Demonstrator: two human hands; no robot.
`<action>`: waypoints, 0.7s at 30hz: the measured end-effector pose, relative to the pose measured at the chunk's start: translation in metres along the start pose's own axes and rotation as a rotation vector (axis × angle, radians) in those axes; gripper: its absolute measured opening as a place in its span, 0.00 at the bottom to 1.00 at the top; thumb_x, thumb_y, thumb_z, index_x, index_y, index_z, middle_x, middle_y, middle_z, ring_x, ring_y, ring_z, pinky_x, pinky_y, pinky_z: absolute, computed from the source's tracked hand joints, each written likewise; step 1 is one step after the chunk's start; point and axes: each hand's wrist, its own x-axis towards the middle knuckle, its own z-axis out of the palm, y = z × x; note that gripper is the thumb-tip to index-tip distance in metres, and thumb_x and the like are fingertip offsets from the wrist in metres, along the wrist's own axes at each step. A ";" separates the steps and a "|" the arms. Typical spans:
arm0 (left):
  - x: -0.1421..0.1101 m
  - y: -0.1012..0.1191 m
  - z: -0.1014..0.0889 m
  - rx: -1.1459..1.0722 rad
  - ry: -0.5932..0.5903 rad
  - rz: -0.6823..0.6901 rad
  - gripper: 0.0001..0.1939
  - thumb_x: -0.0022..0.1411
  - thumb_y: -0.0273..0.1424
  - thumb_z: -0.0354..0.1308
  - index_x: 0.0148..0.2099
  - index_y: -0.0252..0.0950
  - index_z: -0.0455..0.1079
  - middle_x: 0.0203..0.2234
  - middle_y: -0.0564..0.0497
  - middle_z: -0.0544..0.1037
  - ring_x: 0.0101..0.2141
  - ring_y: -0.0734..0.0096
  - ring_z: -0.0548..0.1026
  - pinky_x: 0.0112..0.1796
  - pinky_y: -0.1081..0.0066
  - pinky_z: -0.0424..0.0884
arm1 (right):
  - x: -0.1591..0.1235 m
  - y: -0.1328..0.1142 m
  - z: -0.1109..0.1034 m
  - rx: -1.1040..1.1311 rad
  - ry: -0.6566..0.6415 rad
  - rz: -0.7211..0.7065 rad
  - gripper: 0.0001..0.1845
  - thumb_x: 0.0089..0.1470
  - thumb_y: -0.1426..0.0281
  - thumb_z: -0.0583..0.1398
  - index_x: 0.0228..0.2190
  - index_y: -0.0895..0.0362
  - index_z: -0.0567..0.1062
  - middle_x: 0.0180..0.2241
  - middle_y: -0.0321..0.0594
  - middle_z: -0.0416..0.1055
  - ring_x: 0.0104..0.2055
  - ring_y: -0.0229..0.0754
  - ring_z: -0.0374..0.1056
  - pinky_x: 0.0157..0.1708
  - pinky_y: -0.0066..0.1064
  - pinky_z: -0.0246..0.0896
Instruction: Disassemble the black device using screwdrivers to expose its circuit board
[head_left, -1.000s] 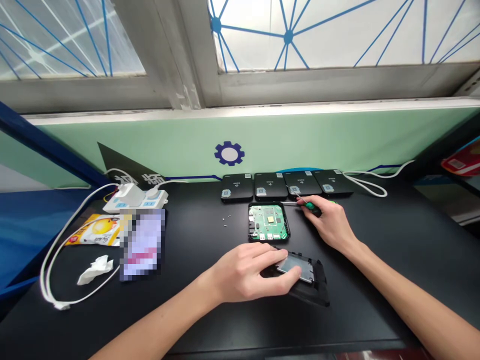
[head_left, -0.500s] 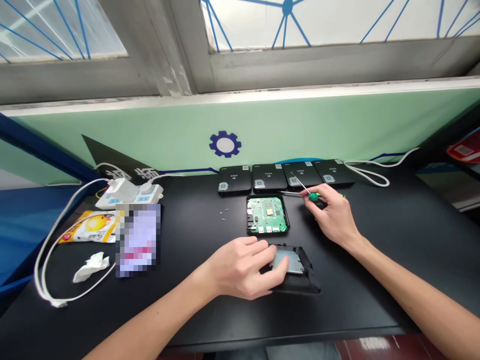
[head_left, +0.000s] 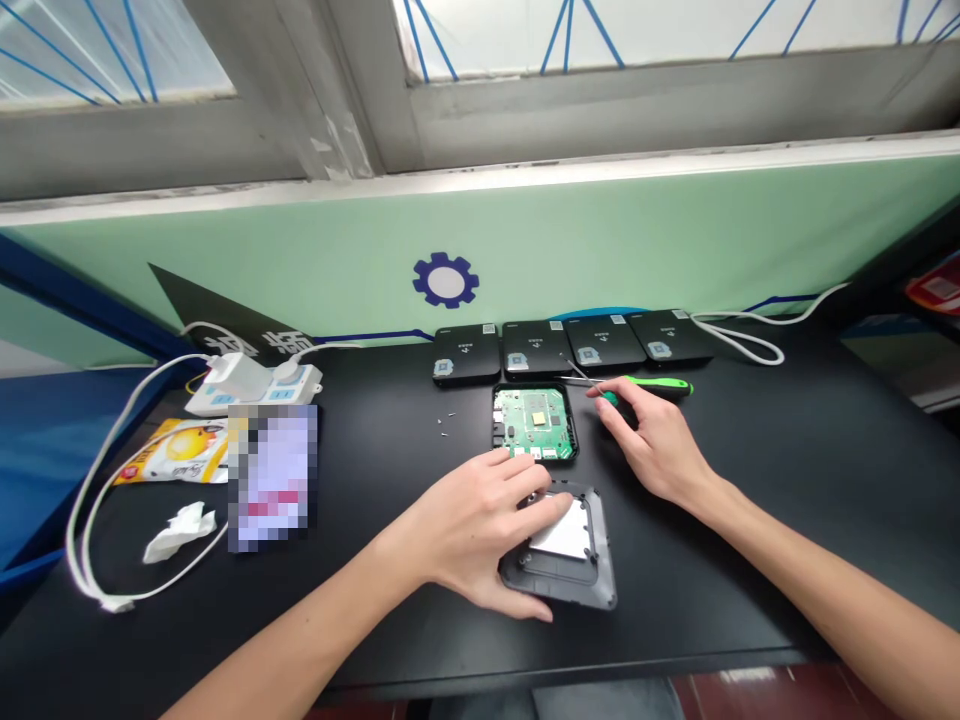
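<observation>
My left hand (head_left: 480,530) has its fingers over a black plastic cover (head_left: 600,560) with a bare metal plate (head_left: 574,528) inside. Its index finger lies on the plate and its thumb stretches along the near edge. The cover lies nearly flat, inner side up. Just beyond it sits an open black case with a green circuit board (head_left: 517,410). Right of that, my right hand (head_left: 660,440) is closed on a thin screwdriver (head_left: 609,397) with a green handle, its shaft pointing up and left. A second green-handled screwdriver (head_left: 664,385) lies on the table behind this hand.
Several closed black boxes (head_left: 466,355) stand in a row along the green wall panel. Small screws (head_left: 444,434) lie left of the circuit board. At left are a white power strip (head_left: 300,390), a snack packet (head_left: 180,452), a crumpled tissue (head_left: 180,530) and a blurred purple item (head_left: 274,480).
The cover has turned from tilted to nearly flat, and my left thumb has moved to its near edge. My right hand has shifted slightly left with the screwdriver, uncovering the second screwdriver's handle.
</observation>
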 end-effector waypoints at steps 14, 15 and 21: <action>0.002 -0.002 0.007 0.057 0.098 -0.064 0.21 0.76 0.42 0.65 0.58 0.29 0.78 0.43 0.42 0.80 0.40 0.56 0.79 0.46 0.57 0.76 | -0.001 0.005 0.004 -0.112 0.144 -0.006 0.12 0.66 0.59 0.64 0.44 0.51 0.83 0.44 0.42 0.77 0.36 0.45 0.74 0.39 0.40 0.67; 0.002 -0.002 0.007 0.052 0.101 -0.073 0.21 0.76 0.43 0.65 0.58 0.29 0.78 0.43 0.42 0.80 0.40 0.56 0.79 0.46 0.57 0.76 | -0.001 0.005 0.004 -0.120 0.145 -0.008 0.11 0.65 0.59 0.64 0.44 0.51 0.83 0.44 0.42 0.77 0.36 0.45 0.75 0.38 0.39 0.67; 0.002 -0.003 0.006 0.016 0.101 -0.126 0.22 0.74 0.43 0.67 0.58 0.31 0.78 0.42 0.43 0.79 0.41 0.55 0.77 0.47 0.57 0.77 | -0.001 0.004 0.005 -0.160 0.119 -0.024 0.10 0.64 0.60 0.64 0.44 0.50 0.82 0.42 0.40 0.77 0.38 0.46 0.75 0.36 0.38 0.65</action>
